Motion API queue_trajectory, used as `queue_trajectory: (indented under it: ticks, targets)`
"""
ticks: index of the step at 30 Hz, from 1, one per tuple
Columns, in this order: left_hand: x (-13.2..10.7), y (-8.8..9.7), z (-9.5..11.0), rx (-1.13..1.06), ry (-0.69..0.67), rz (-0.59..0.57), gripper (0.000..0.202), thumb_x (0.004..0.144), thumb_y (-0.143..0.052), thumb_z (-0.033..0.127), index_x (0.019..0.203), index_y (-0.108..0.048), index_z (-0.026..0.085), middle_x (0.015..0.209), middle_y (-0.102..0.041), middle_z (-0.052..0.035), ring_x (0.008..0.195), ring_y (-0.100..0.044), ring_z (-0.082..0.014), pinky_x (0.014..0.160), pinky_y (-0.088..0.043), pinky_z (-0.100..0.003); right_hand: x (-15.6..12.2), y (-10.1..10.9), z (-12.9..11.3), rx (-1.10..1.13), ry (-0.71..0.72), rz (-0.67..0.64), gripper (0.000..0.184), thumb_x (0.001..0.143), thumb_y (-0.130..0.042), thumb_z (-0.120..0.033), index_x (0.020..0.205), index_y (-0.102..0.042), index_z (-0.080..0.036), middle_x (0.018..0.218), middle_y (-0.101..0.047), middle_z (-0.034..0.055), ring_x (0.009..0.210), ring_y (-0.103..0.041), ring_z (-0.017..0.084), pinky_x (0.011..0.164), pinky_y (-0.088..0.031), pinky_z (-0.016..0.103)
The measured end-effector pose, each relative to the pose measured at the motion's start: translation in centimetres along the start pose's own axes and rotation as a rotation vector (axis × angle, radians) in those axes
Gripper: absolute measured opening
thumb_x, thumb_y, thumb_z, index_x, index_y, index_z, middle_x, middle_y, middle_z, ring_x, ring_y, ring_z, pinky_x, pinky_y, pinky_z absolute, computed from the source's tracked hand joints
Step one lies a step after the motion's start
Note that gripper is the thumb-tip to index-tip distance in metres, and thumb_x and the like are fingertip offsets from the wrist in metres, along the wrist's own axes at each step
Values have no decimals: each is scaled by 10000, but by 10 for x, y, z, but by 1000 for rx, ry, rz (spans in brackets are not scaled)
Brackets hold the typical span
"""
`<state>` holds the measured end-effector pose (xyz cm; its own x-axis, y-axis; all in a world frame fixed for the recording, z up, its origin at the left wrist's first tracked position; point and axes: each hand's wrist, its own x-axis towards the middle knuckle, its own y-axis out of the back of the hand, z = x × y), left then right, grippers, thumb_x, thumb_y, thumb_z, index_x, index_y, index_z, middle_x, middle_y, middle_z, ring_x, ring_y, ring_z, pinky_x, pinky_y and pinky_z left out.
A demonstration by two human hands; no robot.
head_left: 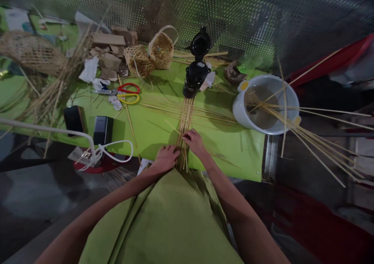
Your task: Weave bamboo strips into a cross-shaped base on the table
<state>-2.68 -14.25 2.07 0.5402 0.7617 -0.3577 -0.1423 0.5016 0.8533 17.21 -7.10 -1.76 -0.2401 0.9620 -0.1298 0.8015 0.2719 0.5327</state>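
Observation:
Long, narrow bamboo strips (186, 114) lie side by side on the green table, running from a black flask toward its near edge. Several more strips (213, 115) cross them at right angles. My left hand (166, 158) rests palm down at the near left of the bundle, its fingers flat against the strips. Just above the bundle's right side, my right hand (195, 142) is closed in a pinch on a thin bamboo strip (173, 126) that slants up to the left. The black flask (195, 77), lid up, stands on the far ends of the strips.
To the right is a grey bucket (238, 110) of water with long strips sticking out. Scissors (128, 93), two dark boxes (103, 129) and a white cable (119, 142) lie left. Woven baskets (161, 51) and cardboard pieces (108, 39) stand behind, below a mesh panel (175, 6).

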Motion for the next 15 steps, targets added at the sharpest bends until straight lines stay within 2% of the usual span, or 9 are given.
queue_trajectory:
  ticks: [7,15]
  targets:
    - [-8,-11,4,-23,53,-22,462,866,-645,255,1326,-612,225,1304,-606,-150,1138,-579,-339,926,-417,-481,2,-1,5,-10,-11,-27,71,881,-687,-145,860,-701,-212,911,-606,28,830,-615,191,816,-511,332]
    - [-7,-14,1,12,21,-34,528,858,-698,314,1365,-585,220,1353,-584,-169,1202,-551,-359,973,-396,-494,1,-1,6,11,-16,-14,64,883,-684,-158,873,-708,-217,923,-610,29,826,-618,187,808,-526,326]
